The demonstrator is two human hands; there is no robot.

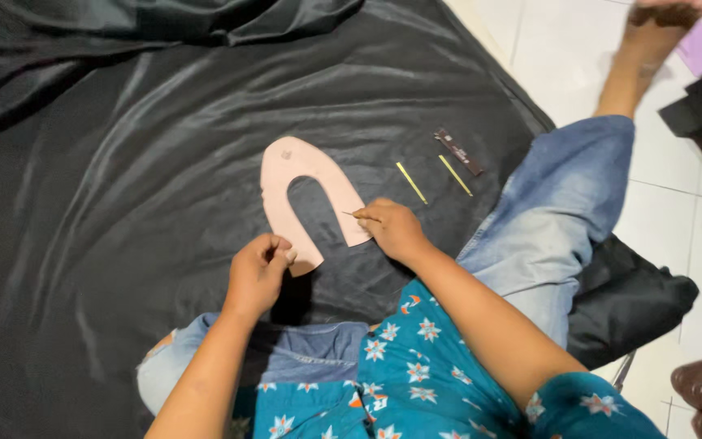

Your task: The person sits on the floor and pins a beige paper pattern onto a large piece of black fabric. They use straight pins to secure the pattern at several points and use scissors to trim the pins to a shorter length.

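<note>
- Black satin cloth (123, 203) covers the floor before you; white tiles (578, 49) show beyond its right edge.
- Your pink horseshoe pattern (286, 175) lies flat on the cloth, its long axis running away from you, closed tip far, open legs toward you.
- Your left hand (257, 272) pinches the pattern's left leg end, fingers curled shut.
- Your right hand (396, 228) grips a thin needle (359, 215) at the pattern's right leg.
- Right of the pattern lie two yellow sticks (410, 182) and a dark strip (458, 151); left of it the cloth is open.

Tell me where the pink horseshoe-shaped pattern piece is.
In the head view, the pink pattern piece lies mid-frame on the black fabric, between the left hand and the right hand, both touching its ends.
</note>
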